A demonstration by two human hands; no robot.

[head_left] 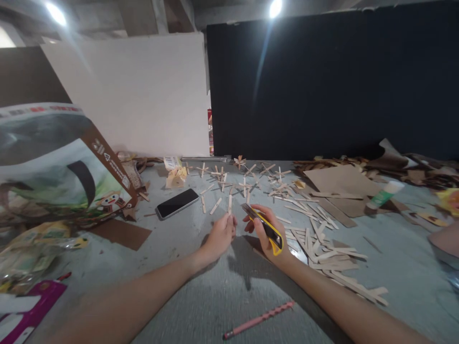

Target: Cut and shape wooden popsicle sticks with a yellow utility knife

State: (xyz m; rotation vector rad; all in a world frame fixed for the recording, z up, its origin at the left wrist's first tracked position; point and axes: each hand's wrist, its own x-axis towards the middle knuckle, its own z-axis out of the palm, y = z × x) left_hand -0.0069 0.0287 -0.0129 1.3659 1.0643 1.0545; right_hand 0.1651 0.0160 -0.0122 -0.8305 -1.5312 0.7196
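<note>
My left hand (pixel 220 235) is closed in a pinch on the lower end of a small wooden stick (pixel 230 204), which points away from me. Just right of it, my right hand (pixel 270 234) is wrapped round a yellow and black utility knife (pixel 267 228), its blade end towards the stick. Blade and stick are apart. Beyond both hands, several crossed wooden sticks (pixel 224 181) lie on the grey table (pixel 201 306). Two short loose sticks (pixel 215 206) rest left of the held one. A pile of flat sticks (pixel 319 248) spreads right of my right hand.
A black phone (pixel 177 204) lies to the left, near a large printed bag (pixel 64 167). Brown cardboard (pixel 339 181) and a green glue stick (pixel 385 195) are at the right. A pink pencil (pixel 258 320) lies near me. Part of another person's arm (pixel 444 242) shows at the right edge.
</note>
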